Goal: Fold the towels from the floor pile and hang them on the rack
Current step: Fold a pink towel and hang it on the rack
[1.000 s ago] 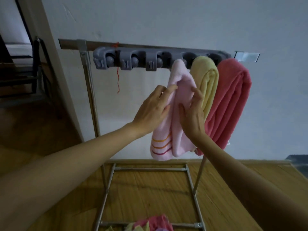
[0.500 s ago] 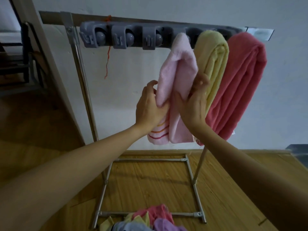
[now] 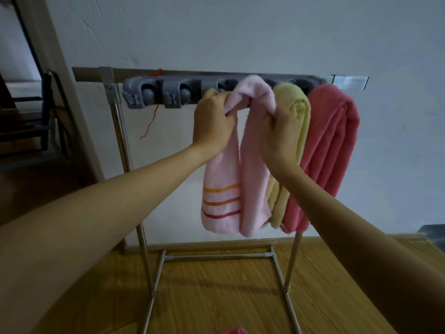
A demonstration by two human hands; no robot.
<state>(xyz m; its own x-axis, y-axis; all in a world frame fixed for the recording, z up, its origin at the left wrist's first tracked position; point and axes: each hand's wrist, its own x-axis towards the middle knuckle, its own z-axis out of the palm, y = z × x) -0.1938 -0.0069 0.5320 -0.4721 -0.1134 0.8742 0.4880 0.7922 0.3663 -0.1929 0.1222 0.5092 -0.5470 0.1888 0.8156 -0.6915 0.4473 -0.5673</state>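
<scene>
While both hands work at the top of the rack (image 3: 113, 121), the pale pink towel (image 3: 252, 165) hangs folded over the bar near its right end, with its fold riding over the grey strip of clips (image 3: 154, 95) fixed along that bar. The left hand (image 3: 213, 124) has its fingers curled round the left side of the fold, bunching the cloth just below the bar; the right hand (image 3: 279, 131) pinches the right side of the fold between thumb and fingers. Holding it by both sides like this looks like a way to seat or shift the fold on the bar so the two hanging halves drop evenly. The half with the orange and red stripes hangs on the left, the plain half just beside it, their lower edges close to level.

Just beside the pink towel, toward the right end of the bar, hangs a yellow towel (image 3: 298, 109), touching the back of the right hand, and past it a coral towel (image 3: 334, 145) fills the end of the bar. They are packed close, probably to leave the left stretch of the bar free for more. At the bottom edge of the view a scrap of pink cloth (image 3: 232, 330) shows on the wooden floor (image 3: 216, 285) between the rack's feet, most likely part of the pile to be folded, so I judge the task to be well short of finished.
</scene>
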